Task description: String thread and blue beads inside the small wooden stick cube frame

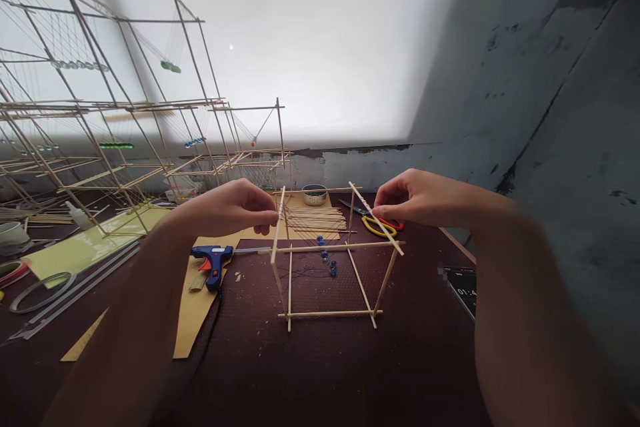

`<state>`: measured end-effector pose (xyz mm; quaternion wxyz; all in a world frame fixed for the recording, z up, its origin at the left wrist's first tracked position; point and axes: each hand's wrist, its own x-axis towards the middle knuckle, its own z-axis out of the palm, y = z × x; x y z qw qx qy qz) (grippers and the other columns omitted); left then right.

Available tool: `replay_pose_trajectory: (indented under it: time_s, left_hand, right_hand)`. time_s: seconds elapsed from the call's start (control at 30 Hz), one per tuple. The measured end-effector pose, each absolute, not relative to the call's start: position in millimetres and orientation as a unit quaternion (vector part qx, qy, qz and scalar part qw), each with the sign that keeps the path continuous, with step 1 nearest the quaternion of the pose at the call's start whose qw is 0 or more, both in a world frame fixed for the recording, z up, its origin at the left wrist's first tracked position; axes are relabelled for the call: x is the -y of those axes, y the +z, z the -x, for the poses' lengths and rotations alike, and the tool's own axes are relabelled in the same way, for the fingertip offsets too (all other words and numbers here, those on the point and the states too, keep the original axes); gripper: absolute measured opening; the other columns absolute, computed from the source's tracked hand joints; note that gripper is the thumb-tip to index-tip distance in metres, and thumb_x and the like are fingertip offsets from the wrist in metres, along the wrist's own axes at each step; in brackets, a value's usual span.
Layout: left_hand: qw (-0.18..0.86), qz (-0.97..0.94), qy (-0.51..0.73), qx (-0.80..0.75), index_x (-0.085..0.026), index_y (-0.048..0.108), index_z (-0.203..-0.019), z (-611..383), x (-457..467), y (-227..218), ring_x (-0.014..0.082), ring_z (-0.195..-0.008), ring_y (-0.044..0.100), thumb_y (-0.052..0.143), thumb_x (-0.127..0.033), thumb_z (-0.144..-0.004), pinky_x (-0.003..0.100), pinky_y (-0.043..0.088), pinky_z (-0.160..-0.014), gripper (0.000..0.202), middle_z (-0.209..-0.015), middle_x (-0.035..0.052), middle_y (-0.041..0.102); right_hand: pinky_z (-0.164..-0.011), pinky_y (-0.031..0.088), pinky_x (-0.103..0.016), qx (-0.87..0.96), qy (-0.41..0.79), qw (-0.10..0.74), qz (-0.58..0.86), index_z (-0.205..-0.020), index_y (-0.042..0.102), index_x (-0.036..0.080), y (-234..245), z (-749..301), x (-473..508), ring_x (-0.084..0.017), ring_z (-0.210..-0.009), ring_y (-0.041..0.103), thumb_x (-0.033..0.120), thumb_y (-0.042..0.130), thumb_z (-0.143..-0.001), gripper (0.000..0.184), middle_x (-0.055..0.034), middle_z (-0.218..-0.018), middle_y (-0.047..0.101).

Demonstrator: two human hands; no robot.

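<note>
In front of me stands a small cube frame of wooden sticks (330, 313). My left hand (240, 207) is closed, thumb and fingers pinched at the frame's upper left stick (279, 227). On the other side my right hand (413, 199) pinches at the upper right stick (373, 213). Pale thread windings show on both sticks near my fingertips; whether I also grip thread is too small to tell. Several blue glass marbles (325, 257) on fine threads are within the frame's outline, low near the table.
Left of the frame lies a blue hot glue gun (216, 260) on brown card. Behind are loose sticks (320, 219), a metal bowl (314, 195) and scissors (383, 225). Tall stick structures (125, 107) with hanging marbles fill the left back. A phone (461, 290) lies right.
</note>
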<state>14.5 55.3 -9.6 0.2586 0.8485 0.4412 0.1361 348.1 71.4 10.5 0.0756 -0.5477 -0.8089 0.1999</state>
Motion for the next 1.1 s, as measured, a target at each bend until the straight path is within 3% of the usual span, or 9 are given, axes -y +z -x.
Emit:
replay_pose_trajectory:
  time_s: [1.1]
  left_hand:
    - [0.255, -0.847, 0.138, -0.445, -0.018, 0.071, -0.079, -15.4, -55.0, -8.9, 0.0142, -0.070, 0.062, 0.056, -0.044, -0.092, 0.027, 0.046, -0.064, 0.033, -0.073, 0.0021, 0.068]
  right_hand:
    - [-0.051, 0.031, -0.028, 0.807, 0.183, 0.070, 0.557, -0.080, 0.073, 0.024, 10.4, -347.1, -70.6, -0.015, -0.059, 0.051, 0.051, 0.060, -0.082, 0.030, -0.0011, -0.068, 0.062]
